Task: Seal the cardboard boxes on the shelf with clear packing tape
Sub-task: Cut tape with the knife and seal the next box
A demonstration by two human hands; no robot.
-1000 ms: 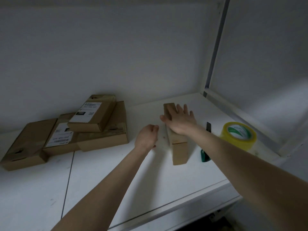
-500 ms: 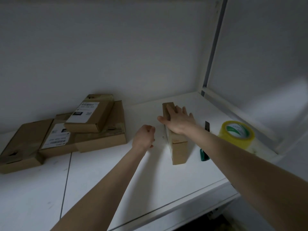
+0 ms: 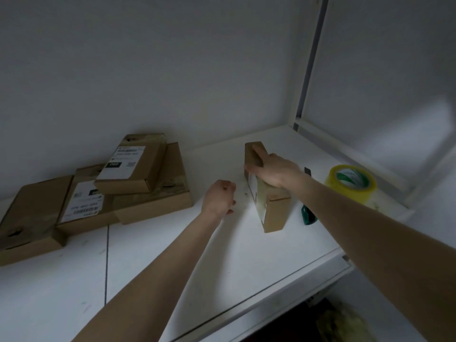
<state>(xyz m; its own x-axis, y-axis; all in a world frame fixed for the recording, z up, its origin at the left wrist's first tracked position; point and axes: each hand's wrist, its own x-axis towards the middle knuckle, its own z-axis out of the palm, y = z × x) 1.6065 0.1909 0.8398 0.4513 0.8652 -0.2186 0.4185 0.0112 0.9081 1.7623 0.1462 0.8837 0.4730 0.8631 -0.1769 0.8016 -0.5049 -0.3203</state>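
Right hand grips a narrow cardboard box that stands on edge on the white shelf. Its fingers lie pressed together over the box's top edge and the thumb is set against the left face. Left hand hangs just left of the box without touching it. Its fingers are curled into a loose fist, with nothing seen in them. Right of the right-hand fingers, beyond the box, a green-handled cutter lies on the shelf. Further right stands a roll of packing tape. Well left of the left-hand fingers sit four stacked cardboard boxes, two of which bear white labels.
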